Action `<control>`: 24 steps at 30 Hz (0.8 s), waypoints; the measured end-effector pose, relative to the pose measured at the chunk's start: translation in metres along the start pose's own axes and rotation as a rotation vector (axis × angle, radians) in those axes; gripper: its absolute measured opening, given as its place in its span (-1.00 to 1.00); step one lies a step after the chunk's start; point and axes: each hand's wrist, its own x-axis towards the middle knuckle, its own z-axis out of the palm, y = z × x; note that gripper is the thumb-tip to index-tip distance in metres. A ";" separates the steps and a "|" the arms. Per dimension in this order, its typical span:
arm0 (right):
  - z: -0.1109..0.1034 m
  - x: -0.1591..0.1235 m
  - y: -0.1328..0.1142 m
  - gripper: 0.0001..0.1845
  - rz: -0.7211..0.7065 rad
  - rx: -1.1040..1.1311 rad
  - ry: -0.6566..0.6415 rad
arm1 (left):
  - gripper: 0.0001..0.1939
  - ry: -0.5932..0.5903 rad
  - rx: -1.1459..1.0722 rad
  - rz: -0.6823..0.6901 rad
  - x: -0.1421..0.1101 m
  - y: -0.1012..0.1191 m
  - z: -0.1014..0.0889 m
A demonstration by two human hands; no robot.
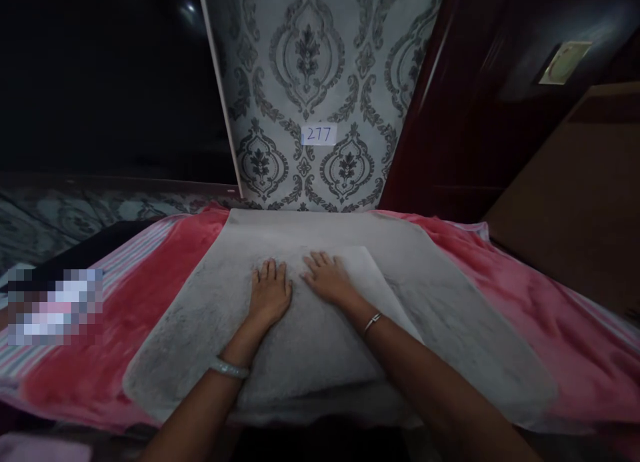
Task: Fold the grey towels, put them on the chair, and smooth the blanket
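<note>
A grey, short-piled plush mat [190,329] lies spread out, with a layer of grey plush [315,355] on top of it whose straight right edge shows beside my right arm. Whether this layer is a fold of the mat or a separate piece, I cannot tell. My left hand [271,292] rests flat on the plush, fingers apart and pointing away from me. To its right, my right hand [327,275] presses flat near the layer's far edge, fingers spread. Neither hand grips anything. A bracelet circles each wrist.
Under the mat is a red and pink blanket [115,302] with striped edges. A large dark screen [110,82] stands at the left back. Patterned wallpaper [307,55] bears a label reading 277 [319,135]. On the right are a dark red panel [465,115] and a brown board [575,182].
</note>
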 end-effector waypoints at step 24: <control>0.005 -0.090 -0.025 -0.29 -0.065 0.049 0.014 | -0.33 -0.030 -0.024 0.019 0.006 0.003 -0.011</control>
